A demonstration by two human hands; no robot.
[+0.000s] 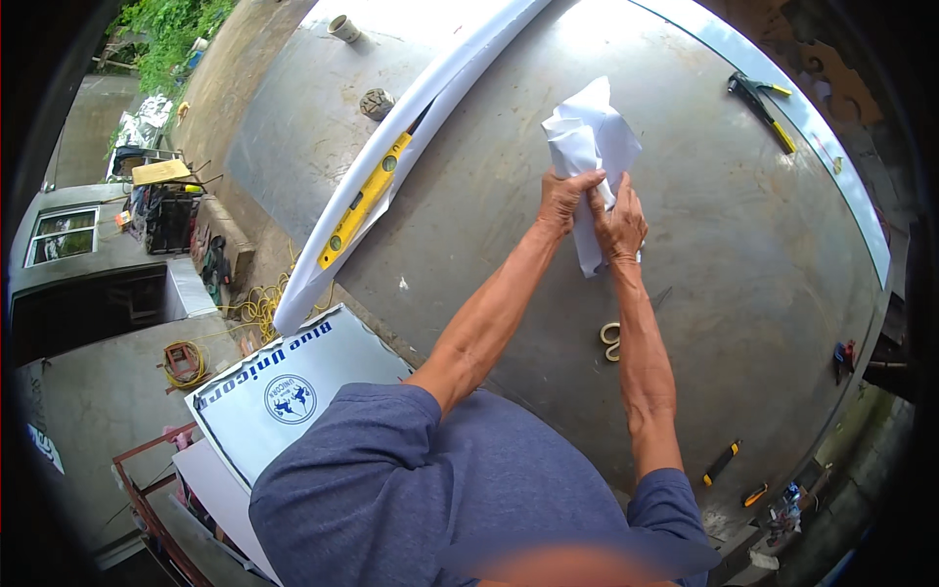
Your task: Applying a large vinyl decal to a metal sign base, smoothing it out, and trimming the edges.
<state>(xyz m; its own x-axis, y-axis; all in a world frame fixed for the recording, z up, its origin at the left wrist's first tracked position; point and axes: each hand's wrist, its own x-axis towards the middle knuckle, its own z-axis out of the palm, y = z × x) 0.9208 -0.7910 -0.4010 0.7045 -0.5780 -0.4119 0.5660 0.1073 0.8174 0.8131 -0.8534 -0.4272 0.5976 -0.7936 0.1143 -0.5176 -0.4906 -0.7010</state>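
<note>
Above the metal tabletop (489, 225) I hold a crumpled white sheet (595, 127), paper or thin film, in both hands. My left hand (565, 199) is closed on its left side with the thumb across the front. Close beside it, my right hand (619, 227) grips the folded lower part, its fingers bent over the sheet. A tail of the sheet hangs below the hands. On the table near my right forearm are cream-coloured looped handles (610, 340), seemingly scissors; the rest is hard to make out.
Left of me lies a long white rolled sheet (430, 93) carrying a yellow spirit level (365, 203). A pale strip (831, 147) follows the far right edge, near a black hand tool (758, 108). Two cutter knives, one black and yellow (722, 463), one orange (754, 495), lie lower right.
</note>
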